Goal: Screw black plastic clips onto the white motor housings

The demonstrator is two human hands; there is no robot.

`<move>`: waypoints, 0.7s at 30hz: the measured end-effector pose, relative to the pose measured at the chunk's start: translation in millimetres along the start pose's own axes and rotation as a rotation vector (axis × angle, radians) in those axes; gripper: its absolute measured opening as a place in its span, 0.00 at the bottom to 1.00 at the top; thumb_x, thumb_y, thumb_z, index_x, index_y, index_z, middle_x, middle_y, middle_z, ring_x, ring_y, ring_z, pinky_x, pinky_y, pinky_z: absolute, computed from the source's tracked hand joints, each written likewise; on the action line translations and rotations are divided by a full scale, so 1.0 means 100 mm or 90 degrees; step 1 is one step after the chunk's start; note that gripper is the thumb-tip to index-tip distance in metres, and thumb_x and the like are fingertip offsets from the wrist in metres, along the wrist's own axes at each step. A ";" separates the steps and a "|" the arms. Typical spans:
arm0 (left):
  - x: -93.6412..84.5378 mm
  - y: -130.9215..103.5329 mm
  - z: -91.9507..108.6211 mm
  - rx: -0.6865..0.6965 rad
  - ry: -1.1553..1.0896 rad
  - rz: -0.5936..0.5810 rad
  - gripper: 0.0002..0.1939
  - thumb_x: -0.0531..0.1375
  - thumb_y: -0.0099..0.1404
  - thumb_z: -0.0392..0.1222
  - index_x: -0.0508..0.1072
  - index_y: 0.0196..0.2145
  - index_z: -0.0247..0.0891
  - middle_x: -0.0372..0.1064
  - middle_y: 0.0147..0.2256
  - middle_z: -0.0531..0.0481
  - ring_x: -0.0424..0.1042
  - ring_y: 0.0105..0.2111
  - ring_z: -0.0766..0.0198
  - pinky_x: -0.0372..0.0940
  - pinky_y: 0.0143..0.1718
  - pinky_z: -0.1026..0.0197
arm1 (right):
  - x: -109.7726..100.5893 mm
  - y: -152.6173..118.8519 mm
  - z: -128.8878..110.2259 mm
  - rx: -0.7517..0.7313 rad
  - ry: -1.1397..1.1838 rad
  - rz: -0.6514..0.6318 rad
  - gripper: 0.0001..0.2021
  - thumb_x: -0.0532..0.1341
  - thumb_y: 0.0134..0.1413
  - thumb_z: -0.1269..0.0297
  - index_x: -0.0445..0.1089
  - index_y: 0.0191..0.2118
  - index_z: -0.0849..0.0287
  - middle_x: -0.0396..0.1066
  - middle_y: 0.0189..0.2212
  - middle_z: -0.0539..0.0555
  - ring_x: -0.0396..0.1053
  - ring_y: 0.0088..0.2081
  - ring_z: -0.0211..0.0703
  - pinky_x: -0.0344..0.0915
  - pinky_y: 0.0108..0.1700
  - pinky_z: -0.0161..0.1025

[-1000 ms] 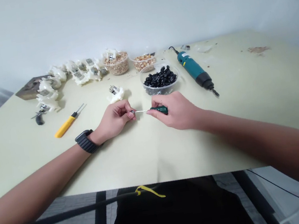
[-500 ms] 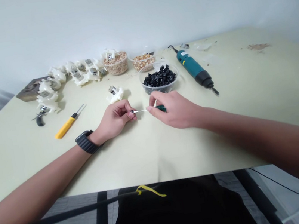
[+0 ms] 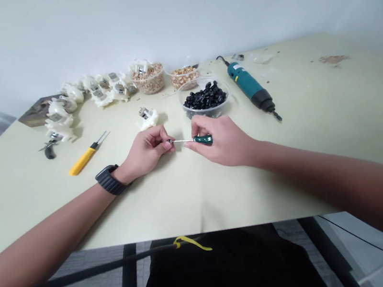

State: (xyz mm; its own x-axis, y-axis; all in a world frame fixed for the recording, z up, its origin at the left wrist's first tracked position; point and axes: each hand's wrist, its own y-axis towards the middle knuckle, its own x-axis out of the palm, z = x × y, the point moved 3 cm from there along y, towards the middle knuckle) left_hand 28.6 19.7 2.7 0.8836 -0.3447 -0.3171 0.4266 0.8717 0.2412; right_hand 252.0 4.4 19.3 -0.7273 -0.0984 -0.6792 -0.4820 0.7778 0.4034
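Observation:
My left hand (image 3: 149, 151), with a dark watch on its wrist, pinches a small dark part (image 3: 170, 141) between thumb and fingertips. The thin shaft of a green-handled screwdriver (image 3: 203, 139) points left and meets that part. Around the green handle, the fingers of my right hand (image 3: 227, 140) are closed, with the thumb lower near the shaft. Just behind my left hand lies a white plastic piece with a metal insert (image 3: 148, 118). Behind my right hand stands a clear bowl of black parts (image 3: 205, 97).
A yellow-handled tool (image 3: 85, 159) and black-handled pliers (image 3: 49, 150) lie at the left. White assemblies (image 3: 58, 118) line the back left. Two tubs of small pieces (image 3: 148, 80) stand behind. A teal power tool (image 3: 250, 86) lies at the right, its cord running backward.
My right thumb has shifted down and left, and the right fingers have loosened around the handle, so more green shows. The left hand keeps its pinch. The view has shifted slightly.

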 end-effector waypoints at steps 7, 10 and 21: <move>0.00 0.00 -0.02 0.001 -0.010 -0.003 0.11 0.70 0.65 0.35 0.72 0.29 0.35 0.78 0.27 0.49 0.74 0.28 0.69 0.67 0.31 0.69 | -0.03 0.04 0.02 0.015 -0.016 -0.011 0.17 0.64 0.68 0.55 0.62 0.30 0.56 0.64 0.22 0.47 0.57 0.25 0.37 0.50 0.32 0.41; -0.01 -0.01 -0.03 -0.003 -0.015 -0.001 0.10 0.70 0.65 0.35 0.72 0.29 0.35 0.78 0.27 0.49 0.75 0.28 0.69 0.68 0.31 0.69 | -0.03 0.01 0.00 -0.032 -0.009 0.020 0.16 0.69 0.64 0.57 0.62 0.32 0.56 0.62 0.23 0.45 0.54 0.26 0.35 0.50 0.32 0.40; -0.01 -0.01 -0.03 -0.012 -0.023 0.008 0.12 0.71 0.65 0.36 0.72 0.30 0.36 0.78 0.28 0.50 0.75 0.28 0.69 0.69 0.32 0.68 | -0.02 0.02 0.02 0.026 0.004 0.014 0.13 0.68 0.63 0.57 0.64 0.36 0.56 0.69 0.27 0.48 0.63 0.29 0.39 0.54 0.35 0.40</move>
State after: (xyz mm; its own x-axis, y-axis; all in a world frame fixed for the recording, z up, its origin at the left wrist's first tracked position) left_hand 26.6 20.9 -0.1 0.8956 -0.3454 -0.2803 0.4116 0.8824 0.2280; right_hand 253.4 7.3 20.0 -0.7408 -0.0852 -0.6663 -0.4461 0.8040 0.3931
